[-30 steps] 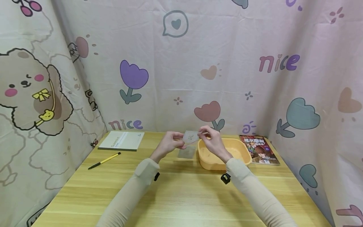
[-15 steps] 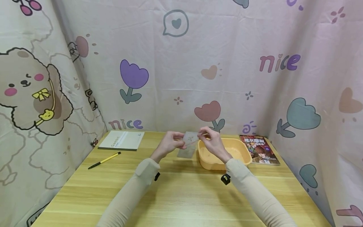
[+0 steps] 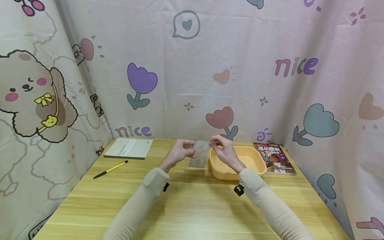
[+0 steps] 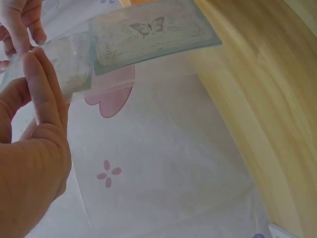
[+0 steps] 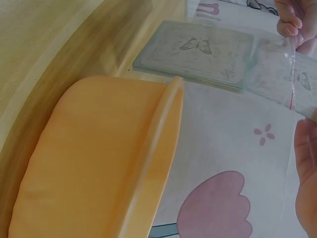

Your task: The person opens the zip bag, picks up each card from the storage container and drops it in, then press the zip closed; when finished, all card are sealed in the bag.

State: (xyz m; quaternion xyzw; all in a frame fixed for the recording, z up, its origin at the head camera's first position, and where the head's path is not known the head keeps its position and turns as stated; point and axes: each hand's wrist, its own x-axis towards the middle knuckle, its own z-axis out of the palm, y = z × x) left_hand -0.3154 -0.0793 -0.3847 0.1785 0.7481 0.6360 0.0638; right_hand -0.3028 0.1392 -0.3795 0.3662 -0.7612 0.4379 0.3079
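A small clear zip bag [image 3: 201, 146] with a red line along its seal is held above the table. A pale card with a butterfly print shows at it; I cannot tell how far inside it is. My left hand [image 3: 179, 153] pinches the bag's left side between thumb and fingers. At its upper right edge my right hand [image 3: 223, 150] pinches with the fingertips. Beneath the bag lies a flat stack of butterfly-print cards [image 5: 195, 52], partly covered by the bag in the right wrist view. In the left wrist view the left fingers [image 4: 47, 91] hide part of the bag.
Right of the stack stands a yellow plastic basin [image 3: 223, 173], under the right forearm. A magazine [image 3: 277, 158] lies beyond it at the right. At the left are a notebook [image 3: 129, 148] and a yellow-and-black pen [image 3: 110, 169]. A printed curtain [image 3: 186, 73] hangs behind the table.
The zip bag's top edge has dropped slightly and its face tilts a little more. Both hands keep their hold almost in the same place.
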